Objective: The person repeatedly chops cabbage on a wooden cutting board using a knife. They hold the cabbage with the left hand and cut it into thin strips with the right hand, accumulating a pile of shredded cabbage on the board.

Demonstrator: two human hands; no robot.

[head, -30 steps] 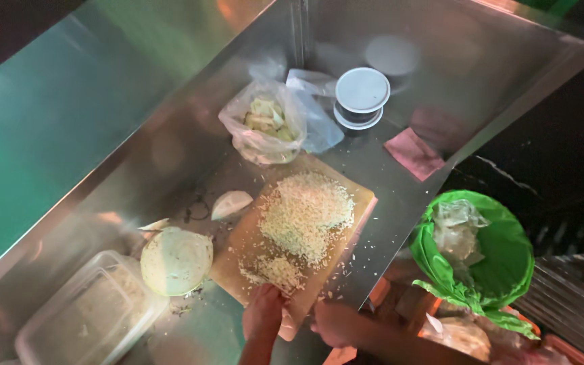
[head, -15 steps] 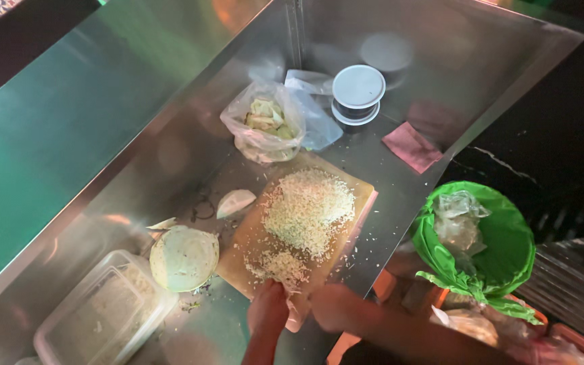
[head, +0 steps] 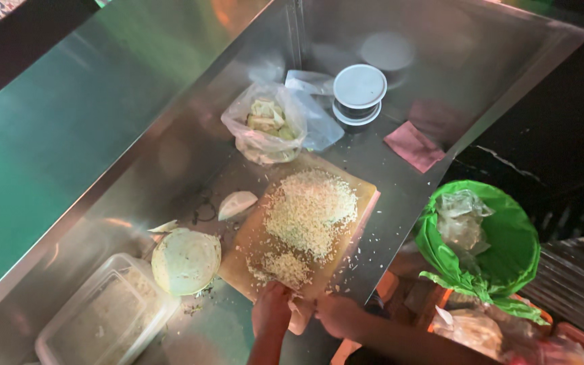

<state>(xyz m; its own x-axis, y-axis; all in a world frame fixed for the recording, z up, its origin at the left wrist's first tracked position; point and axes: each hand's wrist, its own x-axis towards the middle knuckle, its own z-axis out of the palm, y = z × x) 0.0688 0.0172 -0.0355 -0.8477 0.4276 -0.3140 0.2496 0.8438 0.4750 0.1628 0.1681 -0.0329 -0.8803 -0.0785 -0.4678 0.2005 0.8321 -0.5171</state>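
Both hands meet at the near end of the wooden cutting board, at the bottom of the view. The left hand rests its fingers, held together and curled, against the board's near edge, just beside the smaller heap of chopped cabbage. The right hand sits next to it, its fingers curled inward at the same corner; a pale object lies between the 2 hands, but whether either hand is clamped on it cannot be told.

The board lies slantwise on the steel desk. A larger mound of chopped cabbage covers its middle, and loose bits are scattered over its right edge.

Left of the board a halved cabbage lies cut face up, with a small cabbage wedge just beyond it. A clear plastic container stands at the lower left, touching the halved cabbage. Past the far end of the board a clear plastic bag holds cabbage scraps. Near it stand 2 stacked round tubs with a white lid, and a pink cloth lies to their right. Off the desk on the right is a bin lined with a green bag.
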